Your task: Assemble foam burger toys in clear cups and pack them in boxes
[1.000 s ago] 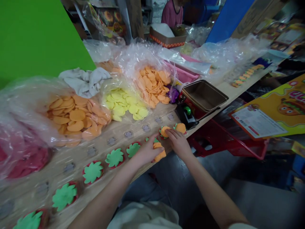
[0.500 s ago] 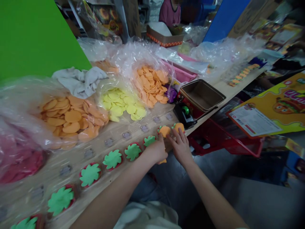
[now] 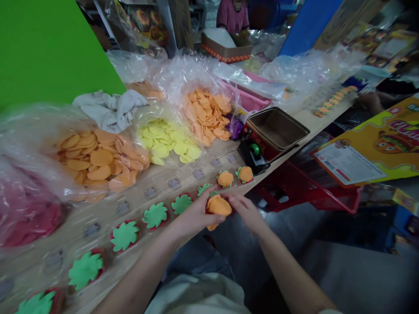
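My left hand (image 3: 193, 214) is closed around a small bunch of orange foam discs (image 3: 218, 206) at the front edge of the table. Close to their right side is my right hand (image 3: 248, 213), its fingers stretched towards them; whether they touch is unclear. Just beyond my hands, an orange disc (image 3: 225, 179) and another orange disc (image 3: 245, 174) lie on green leaf-shaped pieces. A row of green leaf-shaped foam pieces (image 3: 155, 215) on red pieces runs to the lower left, one partly hidden by my left hand.
Clear bags hold orange discs (image 3: 100, 159), yellow discs (image 3: 170, 141) and red pieces (image 3: 31, 216). A tape dispenser (image 3: 253, 155) stands beside an open tin (image 3: 278, 131). Below the table edge are a red crate (image 3: 314, 192) and a printed yellow box (image 3: 369, 148). Behind sits a person (image 3: 232, 17).
Both hands have drawn back from the two end pieces towards me. The orange discs there are now uncovered, and the bunch in my left hand has turned into view.
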Demonstrator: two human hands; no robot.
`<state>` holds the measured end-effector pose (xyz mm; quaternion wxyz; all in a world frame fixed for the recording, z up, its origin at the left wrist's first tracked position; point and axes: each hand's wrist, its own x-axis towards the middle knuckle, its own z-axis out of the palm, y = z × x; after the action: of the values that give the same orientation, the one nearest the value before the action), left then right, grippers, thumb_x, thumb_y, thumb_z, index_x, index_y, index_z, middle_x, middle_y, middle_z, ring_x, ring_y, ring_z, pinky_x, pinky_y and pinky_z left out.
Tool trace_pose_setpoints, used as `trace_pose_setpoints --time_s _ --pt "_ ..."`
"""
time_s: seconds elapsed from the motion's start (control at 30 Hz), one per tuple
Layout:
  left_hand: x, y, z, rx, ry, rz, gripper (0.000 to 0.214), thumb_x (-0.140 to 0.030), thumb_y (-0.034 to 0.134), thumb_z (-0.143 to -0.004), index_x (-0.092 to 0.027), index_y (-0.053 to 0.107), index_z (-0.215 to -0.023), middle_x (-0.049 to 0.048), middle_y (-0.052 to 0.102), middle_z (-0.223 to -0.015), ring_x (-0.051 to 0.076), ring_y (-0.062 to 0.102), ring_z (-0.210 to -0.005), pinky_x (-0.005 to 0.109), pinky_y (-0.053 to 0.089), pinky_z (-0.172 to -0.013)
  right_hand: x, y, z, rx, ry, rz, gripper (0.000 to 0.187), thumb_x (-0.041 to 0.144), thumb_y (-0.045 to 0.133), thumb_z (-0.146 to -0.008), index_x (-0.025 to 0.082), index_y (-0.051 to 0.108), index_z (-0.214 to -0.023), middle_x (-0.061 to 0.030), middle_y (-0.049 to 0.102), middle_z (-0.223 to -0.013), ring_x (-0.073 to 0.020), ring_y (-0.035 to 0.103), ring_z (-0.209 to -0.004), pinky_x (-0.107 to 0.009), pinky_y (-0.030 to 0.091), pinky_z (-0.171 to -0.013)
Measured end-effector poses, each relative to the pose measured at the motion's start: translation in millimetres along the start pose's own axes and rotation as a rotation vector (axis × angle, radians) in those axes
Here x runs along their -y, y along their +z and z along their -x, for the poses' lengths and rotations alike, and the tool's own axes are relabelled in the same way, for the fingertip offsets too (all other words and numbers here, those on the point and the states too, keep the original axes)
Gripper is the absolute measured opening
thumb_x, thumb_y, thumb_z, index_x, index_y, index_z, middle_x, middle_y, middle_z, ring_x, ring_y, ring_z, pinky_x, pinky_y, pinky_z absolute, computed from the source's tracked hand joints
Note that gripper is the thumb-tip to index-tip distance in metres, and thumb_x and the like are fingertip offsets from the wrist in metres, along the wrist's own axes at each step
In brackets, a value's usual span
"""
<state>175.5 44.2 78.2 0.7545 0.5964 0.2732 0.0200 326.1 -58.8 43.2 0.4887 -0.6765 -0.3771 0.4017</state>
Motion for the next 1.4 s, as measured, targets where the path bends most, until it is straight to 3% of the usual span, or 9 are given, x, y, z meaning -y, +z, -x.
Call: trace_pose_setpoints --time_s 0.23,0.37,0.47,0.63,0.83,0.93,1.07,1.27,1.4 --pt "23 -2.8 11 -0.086 0.03 0.125 0.066 -0.023 0.064 -0.07 -0.019 0.035 -0.13 0.0086 0.052 -0.115 0.017 0.054 -0.092 0.027 0.044 -0.077 2 29 1 -0.026 0.147 -0.252 0.021 0.035 0.067 -0.069 0.019 0.059 -0.078 0.0019 0.061 -0.072 -0.0122 0.055 -0.065 -0.024 0.044 -0.059" --pt "23 -9.3 13 -0.128 0.059 0.179 0.04 -0.027 0.062 -0.074 -0.015 0.053 -0.111 0.0071 0.058 -0.105 0.016 0.056 -0.088 0.026 0.044 -0.076 8 27 -4 0.072 0.323 -0.556 0.034 0.036 0.07 -0.066 0.019 0.061 -0.094 -0.0008 0.064 -0.085 -0.0131 0.058 -0.074 -0.024 0.046 -0.065" --pt "24 -12.0 15 -0.181 0.059 0.152 0.035 -0.026 0.063 -0.072 -0.014 0.055 -0.105 0.0059 0.06 -0.098 0.016 0.056 -0.085 0.026 0.045 -0.074 12 29 -9 0.177 0.381 -0.572 0.034 0.039 0.069 -0.067 0.018 0.062 -0.094 -0.0026 0.064 -0.088 -0.0138 0.058 -0.077 -0.025 0.046 -0.065" --pt "26 -7.4 19 -0.246 0.01 0.198 0.046 -0.027 0.066 -0.071 -0.016 0.048 -0.111 0.0072 0.058 -0.103 0.017 0.057 -0.087 0.028 0.046 -0.073 17 37 -16 0.041 0.318 -0.495 0.026 0.041 0.068 -0.067 0.018 0.056 -0.073 0.0031 0.056 -0.069 -0.01 0.052 -0.062 -0.02 0.043 -0.054" --pt "25 -7.6 21 -0.26 -0.024 0.181 0.037 -0.035 0.063 -0.072 -0.015 0.055 -0.102 0.0073 0.061 -0.102 0.017 0.058 -0.087 0.028 0.045 -0.076 19 40 -19 -0.104 0.293 -0.487 0.027 0.047 0.061 -0.071 0.022 0.052 -0.076 0.0025 0.056 -0.07 -0.013 0.052 -0.06 -0.024 0.043 -0.049" --pt "26 -9.5 21 -0.268 -0.007 0.11 0.038 -0.039 0.061 -0.073 -0.017 0.056 -0.103 0.0056 0.061 -0.098 0.017 0.057 -0.085 0.027 0.044 -0.072 17 41 -18 -0.098 0.268 -0.4 0.025 0.045 0.061 -0.071 0.022 0.053 -0.077 0.0038 0.055 -0.065 -0.012 0.05 -0.055 -0.023 0.04 -0.047" --pt "28 -9.4 16 -0.329 0.046 -0.035 0.03 -0.043 0.059 -0.073 -0.016 0.06 -0.085 0.0009 0.059 -0.078 0.014 0.053 -0.072 0.023 0.041 -0.063 18 45 -15 -0.049 0.15 -0.306 0.023 0.039 0.064 -0.07 0.02 0.06 -0.083 0.0007 0.062 -0.079 -0.0138 0.055 -0.073 -0.025 0.045 -0.064" --pt "24 -7.1 14 -0.382 0.014 0.193 0.028 -0.04 0.054 -0.077 -0.016 0.06 -0.088 0.0015 0.061 -0.084 0.014 0.054 -0.076 0.022 0.042 -0.068 18 39 -11 0.026 0.257 -0.434 0.031 0.044 0.061 -0.073 0.021 0.061 -0.094 -0.0012 0.063 -0.083 -0.0151 0.057 -0.069 -0.023 0.044 -0.052" --pt "23 -8.1 17 -0.458 0.001 0.094 0.031 -0.044 0.054 -0.077 -0.016 0.062 -0.084 0.002 0.061 -0.081 0.014 0.054 -0.075 0.022 0.042 -0.065 15 30 -7 0.122 0.139 -0.277 0.031 0.037 0.062 -0.073 0.021 0.06 -0.1 -0.0027 0.064 -0.091 -0.0168 0.059 -0.08 -0.029 0.049 -0.067"
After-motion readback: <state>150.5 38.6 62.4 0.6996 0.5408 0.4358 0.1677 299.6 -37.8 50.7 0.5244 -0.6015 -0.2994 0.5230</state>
